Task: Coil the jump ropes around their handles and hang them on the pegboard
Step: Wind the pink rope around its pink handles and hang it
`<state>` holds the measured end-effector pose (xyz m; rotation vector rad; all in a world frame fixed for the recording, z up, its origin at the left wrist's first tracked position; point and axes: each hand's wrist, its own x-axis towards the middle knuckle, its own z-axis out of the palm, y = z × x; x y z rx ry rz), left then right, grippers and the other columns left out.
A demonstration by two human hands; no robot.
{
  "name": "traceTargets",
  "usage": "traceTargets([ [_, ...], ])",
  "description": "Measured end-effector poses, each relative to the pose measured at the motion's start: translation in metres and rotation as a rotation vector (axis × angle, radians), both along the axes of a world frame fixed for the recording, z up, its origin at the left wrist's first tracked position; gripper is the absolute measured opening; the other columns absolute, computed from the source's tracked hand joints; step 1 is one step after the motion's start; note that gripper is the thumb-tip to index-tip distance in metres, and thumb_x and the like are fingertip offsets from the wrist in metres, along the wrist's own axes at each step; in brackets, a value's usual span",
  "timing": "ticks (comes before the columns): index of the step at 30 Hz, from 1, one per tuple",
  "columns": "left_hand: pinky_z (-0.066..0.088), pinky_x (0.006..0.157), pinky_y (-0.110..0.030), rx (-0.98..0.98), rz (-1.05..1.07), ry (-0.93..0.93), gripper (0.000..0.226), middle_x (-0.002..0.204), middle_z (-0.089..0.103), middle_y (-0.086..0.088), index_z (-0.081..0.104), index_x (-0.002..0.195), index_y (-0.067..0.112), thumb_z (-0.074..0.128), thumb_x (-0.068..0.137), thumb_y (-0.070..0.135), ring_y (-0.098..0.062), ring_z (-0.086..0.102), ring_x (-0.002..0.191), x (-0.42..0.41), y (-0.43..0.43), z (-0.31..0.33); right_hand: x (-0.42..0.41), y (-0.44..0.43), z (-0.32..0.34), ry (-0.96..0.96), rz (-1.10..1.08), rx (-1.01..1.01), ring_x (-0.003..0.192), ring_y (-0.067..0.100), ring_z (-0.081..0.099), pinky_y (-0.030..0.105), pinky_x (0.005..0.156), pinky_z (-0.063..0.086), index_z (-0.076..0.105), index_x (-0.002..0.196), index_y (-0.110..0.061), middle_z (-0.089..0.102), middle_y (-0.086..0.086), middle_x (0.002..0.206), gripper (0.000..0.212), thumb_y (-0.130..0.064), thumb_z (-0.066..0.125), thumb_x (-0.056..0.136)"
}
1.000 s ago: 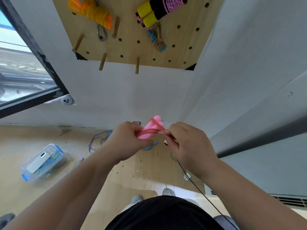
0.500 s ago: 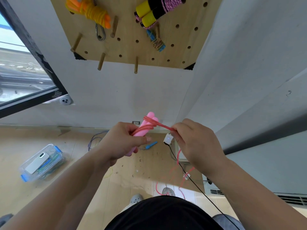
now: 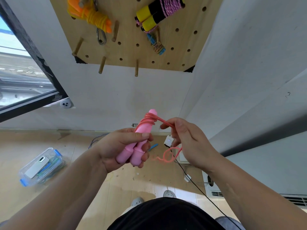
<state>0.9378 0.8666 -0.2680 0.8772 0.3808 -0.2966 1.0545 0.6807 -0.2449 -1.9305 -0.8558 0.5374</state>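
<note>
Pink plastic jump-rope handles [image 3: 140, 143] sit side by side, clenched in the left hand [image 3: 119, 148]. Right hand [image 3: 191, 143], just beside them, pinches the thin pink rope [image 3: 163, 121] wound round their tips.

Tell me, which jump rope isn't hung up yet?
The pink jump rope, held in the left hand; the orange and yellow-handled ropes hang on the pegboard.

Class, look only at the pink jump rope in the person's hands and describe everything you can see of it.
The pink jump rope has two smooth, plastic-looking pink handles held side by side, tilted upward, in the left hand. A thin, glossy coral-pink cord is wound in several turns around the upper ends. From there one strand runs to the right hand, pinched in its fingers. The loose tail curls below that hand, blurred. It is not on the pegboard.
</note>
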Motion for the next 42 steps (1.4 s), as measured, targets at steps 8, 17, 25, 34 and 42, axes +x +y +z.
traceTargets([
  [8, 0.049, 0.055, -0.038, -0.113, 0.038, -0.083, 0.068, 0.073, 0.053, -0.016, 0.06, 0.107, 0.005, 0.098, 0.058, 0.032, -0.03, 0.056, 0.059, -0.006, -0.005, 0.0, 0.003, 0.007, -0.003, -0.251, 0.085, -0.045, 0.069, 0.002, 0.05, 0.013, 0.061, 0.034, 0.059, 0.094, -0.021, 0.054, -0.026, 0.075, 0.022, -0.029, 0.041, 0.105],
  [17, 0.052, 0.053, -0.038, -0.195, -0.013, -0.175, 0.061, 0.072, 0.057, -0.018, 0.049, 0.112, 0.012, 0.089, 0.071, 0.033, -0.03, 0.058, 0.056, -0.01, -0.009, -0.006, 0.009, 0.006, -0.014, -0.453, 0.218, -0.102, 0.075, -0.005, 0.048, 0.008, 0.068, 0.034, 0.049, 0.104, -0.037, 0.048, -0.027, 0.076, 0.016, -0.04, 0.034, 0.101],
  [25, 0.048, 0.061, -0.039, 0.047, -0.273, -0.187, 0.045, 0.075, 0.059, -0.024, 0.048, 0.098, -0.005, 0.081, 0.081, 0.02, -0.032, 0.059, 0.065, -0.016, 0.012, -0.003, 0.026, 0.003, -0.019, -0.578, 0.57, -0.211, 0.082, 0.021, 0.055, 0.041, 0.071, 0.046, 0.064, 0.1, -0.018, 0.062, -0.003, 0.088, 0.022, -0.029, 0.045, 0.1],
  [34, 0.04, 0.054, -0.016, 1.194, -0.743, -0.058, 0.028, 0.067, 0.068, 0.015, 0.065, 0.089, 0.022, 0.085, 0.077, 0.037, -0.001, 0.055, 0.054, 0.001, 0.002, 0.025, 0.039, 0.037, -0.015, -0.937, 1.043, -0.502, 0.093, 0.026, 0.061, 0.045, 0.076, 0.052, 0.06, 0.083, -0.02, 0.065, -0.001, 0.087, 0.02, -0.028, 0.051, 0.099],
  [42, 0.036, 0.06, -0.025, 1.574, -0.805, -0.091, 0.036, 0.081, 0.051, 0.016, 0.061, 0.093, 0.033, 0.081, 0.073, 0.055, -0.002, 0.049, 0.072, 0.003, -0.006, 0.014, 0.026, 0.052, -0.01, -0.721, 0.994, -0.817, 0.077, 0.026, 0.056, 0.037, 0.068, 0.048, 0.061, 0.092, -0.016, 0.06, 0.002, 0.083, 0.019, -0.024, 0.046, 0.101],
])
